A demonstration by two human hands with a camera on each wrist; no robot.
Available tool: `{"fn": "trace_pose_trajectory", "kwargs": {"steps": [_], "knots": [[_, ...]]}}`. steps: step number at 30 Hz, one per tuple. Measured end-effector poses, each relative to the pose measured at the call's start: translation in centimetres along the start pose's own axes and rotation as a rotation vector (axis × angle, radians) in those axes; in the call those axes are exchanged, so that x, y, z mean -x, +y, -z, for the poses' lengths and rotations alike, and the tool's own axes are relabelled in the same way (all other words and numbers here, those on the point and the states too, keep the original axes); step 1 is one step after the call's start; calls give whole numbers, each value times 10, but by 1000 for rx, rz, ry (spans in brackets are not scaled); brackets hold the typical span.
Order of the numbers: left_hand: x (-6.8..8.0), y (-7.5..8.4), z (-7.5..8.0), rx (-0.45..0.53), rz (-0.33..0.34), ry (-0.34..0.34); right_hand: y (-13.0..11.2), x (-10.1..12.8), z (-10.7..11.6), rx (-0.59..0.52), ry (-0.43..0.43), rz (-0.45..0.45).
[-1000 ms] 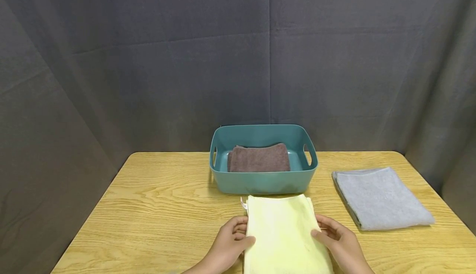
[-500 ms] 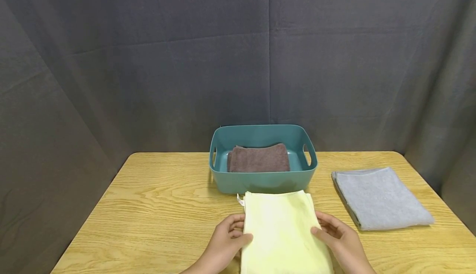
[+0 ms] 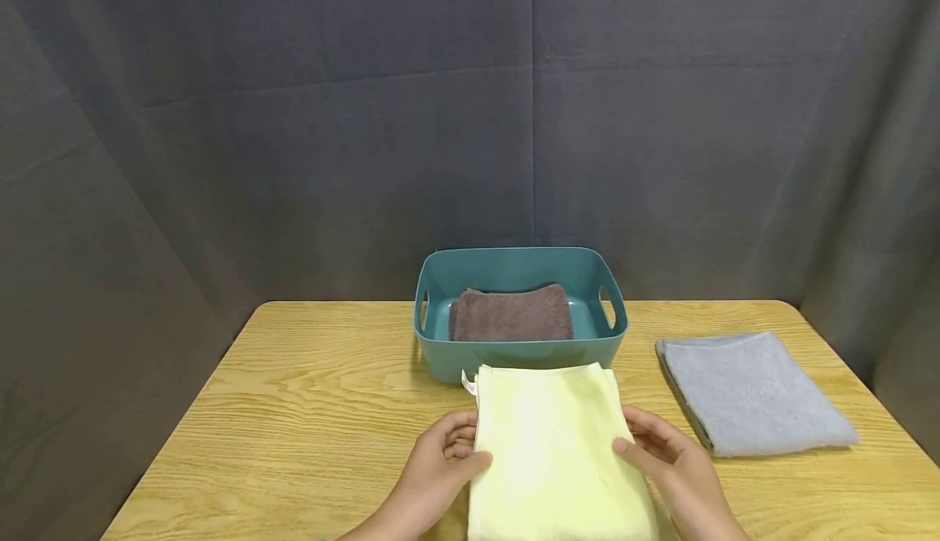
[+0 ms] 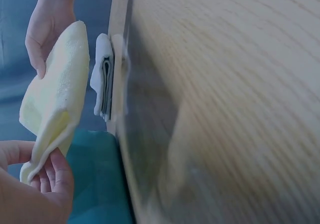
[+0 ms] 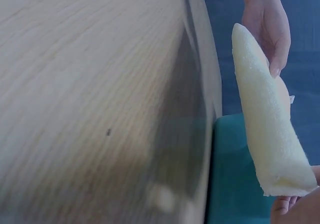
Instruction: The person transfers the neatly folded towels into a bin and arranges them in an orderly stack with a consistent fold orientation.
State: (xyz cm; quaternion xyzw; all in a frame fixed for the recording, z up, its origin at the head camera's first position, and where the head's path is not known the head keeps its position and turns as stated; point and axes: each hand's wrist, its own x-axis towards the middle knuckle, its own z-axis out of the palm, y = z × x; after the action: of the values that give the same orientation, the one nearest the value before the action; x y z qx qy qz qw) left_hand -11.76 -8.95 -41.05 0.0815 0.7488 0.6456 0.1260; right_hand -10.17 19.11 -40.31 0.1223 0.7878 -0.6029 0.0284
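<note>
On my head feed, the yellow towel (image 3: 558,459) has crept away from the person and toward the blue-green basket (image 3: 441,359). A second ago its far edge showed just below the basket; now that edge overlaps the basket's front wall in the view. I cannot tell whether the two touch. The wrist feeds show me the towel held up off the tabletop (image 3: 308,410), folded and sagging a little between the hands.

The left hand (image 3: 441,463) has travelled with it, slightly forward and further left. Its thumb lies over the towel and its fingers curl behind the edge — closed down to the thickness of the cloth. The right hand (image 3: 676,463) pinches the opposite edge in the same way, thumb on the upper face, and it too has edged forward. The white tag (image 3: 468,383) at the far left corner has shifted along with the cloth.

Everything else I see stays put: the brown towel (image 3: 514,317) folded inside the basket, and the gray towel (image 3: 756,398) lying folded on the tabletop's right side — apart from the basket.
</note>
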Motion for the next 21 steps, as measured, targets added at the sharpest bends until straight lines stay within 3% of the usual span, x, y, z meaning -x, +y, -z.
{"fn": "trace_pose_trajectory", "kwargs": {"steps": [21], "knots": [[2,19,13,-32,-35,48,-29,0,-10,-142,-29,33]]}}
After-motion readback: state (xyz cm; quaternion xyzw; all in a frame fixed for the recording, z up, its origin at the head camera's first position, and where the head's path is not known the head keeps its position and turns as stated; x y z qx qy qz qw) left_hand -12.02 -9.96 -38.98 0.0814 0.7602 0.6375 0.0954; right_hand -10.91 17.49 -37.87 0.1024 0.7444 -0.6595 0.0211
